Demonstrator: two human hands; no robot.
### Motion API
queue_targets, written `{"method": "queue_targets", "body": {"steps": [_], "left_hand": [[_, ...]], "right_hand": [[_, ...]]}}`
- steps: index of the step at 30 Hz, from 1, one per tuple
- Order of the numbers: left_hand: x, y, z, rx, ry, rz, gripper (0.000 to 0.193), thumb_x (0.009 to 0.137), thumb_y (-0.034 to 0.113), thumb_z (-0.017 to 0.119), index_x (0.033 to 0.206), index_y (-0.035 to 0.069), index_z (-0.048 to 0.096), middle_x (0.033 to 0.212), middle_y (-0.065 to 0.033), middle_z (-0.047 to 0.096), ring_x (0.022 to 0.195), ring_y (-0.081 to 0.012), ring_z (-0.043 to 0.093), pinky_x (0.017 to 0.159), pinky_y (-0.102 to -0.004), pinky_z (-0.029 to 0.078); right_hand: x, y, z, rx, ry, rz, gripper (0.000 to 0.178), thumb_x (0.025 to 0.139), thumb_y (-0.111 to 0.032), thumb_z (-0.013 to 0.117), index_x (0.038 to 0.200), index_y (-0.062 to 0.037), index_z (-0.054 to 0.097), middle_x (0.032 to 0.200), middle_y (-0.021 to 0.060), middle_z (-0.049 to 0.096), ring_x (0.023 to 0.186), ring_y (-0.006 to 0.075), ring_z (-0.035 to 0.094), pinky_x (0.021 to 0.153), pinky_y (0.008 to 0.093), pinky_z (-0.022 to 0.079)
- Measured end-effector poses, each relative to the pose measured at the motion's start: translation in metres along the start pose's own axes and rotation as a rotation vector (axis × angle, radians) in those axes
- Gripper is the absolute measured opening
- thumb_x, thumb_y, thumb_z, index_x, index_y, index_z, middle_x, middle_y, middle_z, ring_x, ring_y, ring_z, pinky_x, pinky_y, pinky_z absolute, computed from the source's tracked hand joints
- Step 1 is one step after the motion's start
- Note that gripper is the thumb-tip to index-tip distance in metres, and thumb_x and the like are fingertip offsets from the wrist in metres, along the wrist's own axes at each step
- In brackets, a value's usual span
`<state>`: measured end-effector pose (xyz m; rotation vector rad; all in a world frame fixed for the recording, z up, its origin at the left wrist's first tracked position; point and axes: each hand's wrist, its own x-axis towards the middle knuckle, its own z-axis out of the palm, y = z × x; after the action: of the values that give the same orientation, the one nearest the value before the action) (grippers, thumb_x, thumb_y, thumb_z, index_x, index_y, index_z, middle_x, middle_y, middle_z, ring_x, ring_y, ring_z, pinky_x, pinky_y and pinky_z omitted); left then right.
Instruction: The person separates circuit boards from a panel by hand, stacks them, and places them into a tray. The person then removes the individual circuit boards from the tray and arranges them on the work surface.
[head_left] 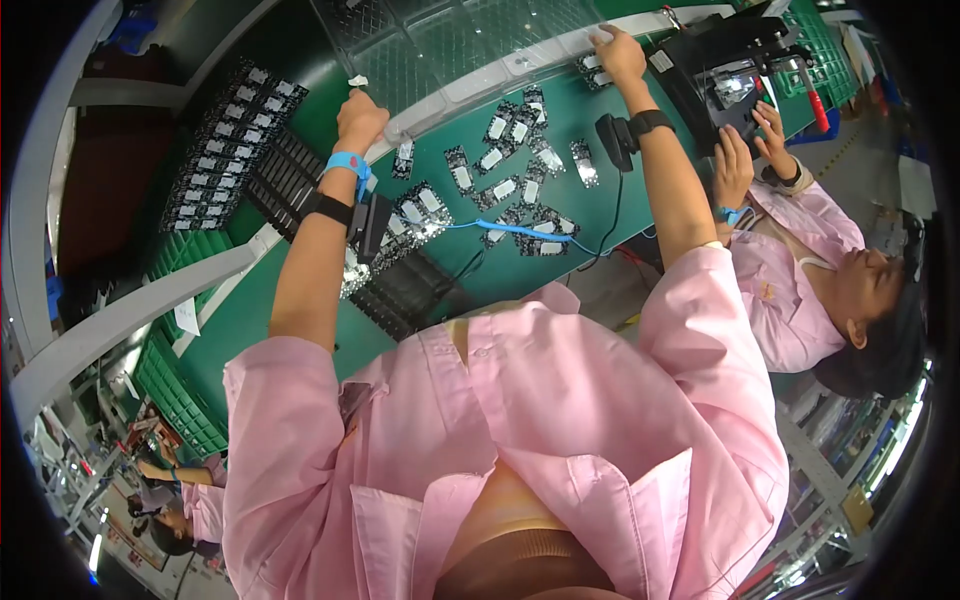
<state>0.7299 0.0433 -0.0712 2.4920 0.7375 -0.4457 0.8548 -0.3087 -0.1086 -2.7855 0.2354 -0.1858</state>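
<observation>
A clear plastic tray (440, 62) with moulded compartments lies at the far side of the green bench. My left hand (360, 122), a blue band at its wrist, is closed at the tray's near left corner. A small pale piece (358, 82) shows just beyond its fingertips. My right hand (622, 58) is closed on the tray's near right side, its fingers bent over the edge; the exact grip is partly hidden. Small black circuit boards (520, 130) with silvery labels lie scattered between my forearms. One board (592, 70) lies right beside my right hand.
Rows of circuit boards (215, 160) and black slotted racks (290, 185) stand at left; another rack (405, 295) lies nearer. A blue coiled cord (520, 230) crosses the bench. At right, a co-worker's hands (735, 165) touch a black fixture (710, 70) with a red-handled clamp (815, 100).
</observation>
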Motion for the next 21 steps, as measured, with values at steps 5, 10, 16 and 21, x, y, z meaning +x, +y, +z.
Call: {"method": "queue_targets", "body": {"steps": [5, 10, 16, 21], "left_hand": [[-0.013, 0.006, 0.012, -0.075, -0.031, 0.076, 0.027, 0.065, 0.008, 0.055, 0.087, -0.003, 0.044, 0.072, -0.0176, 0.059, 0.055, -0.0240, 0.061, 0.057, -0.0294, 0.049], [-0.011, -0.013, 0.012, -0.196, -0.001, 0.063, 0.029, 0.064, 0.013, 0.059, 0.084, -0.001, 0.043, 0.070, -0.0163, 0.059, 0.051, -0.0223, 0.060, 0.055, -0.0279, 0.049], [0.000, -0.007, 0.006, -0.195, -0.034, 0.087, 0.033, 0.063, 0.018, 0.061, 0.083, -0.001, 0.043, 0.068, -0.0150, 0.059, 0.049, -0.0200, 0.060, 0.054, -0.0271, 0.049], [0.001, -0.008, -0.002, -0.205, -0.087, 0.088, 0.032, 0.064, 0.018, 0.061, 0.082, -0.001, 0.043, 0.069, -0.0146, 0.058, 0.048, -0.0196, 0.059, 0.051, -0.0272, 0.049]], "right_hand": [[-0.017, 0.027, -0.004, 0.017, 0.058, 0.061, 0.034, 0.071, -0.041, 0.057, 0.097, -0.0206, 0.059, 0.087, 0.0113, 0.061, 0.085, 0.0291, 0.057, 0.073, 0.0370, 0.045], [-0.081, -0.034, -0.051, 0.125, -0.216, 0.070, 0.034, 0.070, -0.039, 0.059, 0.092, -0.0141, 0.059, 0.096, 0.0162, 0.056, 0.085, 0.0319, 0.056, 0.071, 0.0388, 0.045], [-0.127, -0.061, -0.011, -0.072, -0.249, -0.044, 0.046, 0.065, -0.046, 0.062, 0.096, -0.0124, 0.057, 0.088, 0.0109, 0.060, 0.084, 0.0274, 0.057, 0.069, 0.0374, 0.045], [-0.118, -0.043, -0.006, -0.057, -0.269, 0.063, 0.042, 0.062, -0.040, 0.066, 0.091, -0.0112, 0.056, 0.092, 0.0139, 0.059, 0.085, 0.0282, 0.057, 0.071, 0.0378, 0.044]]}}
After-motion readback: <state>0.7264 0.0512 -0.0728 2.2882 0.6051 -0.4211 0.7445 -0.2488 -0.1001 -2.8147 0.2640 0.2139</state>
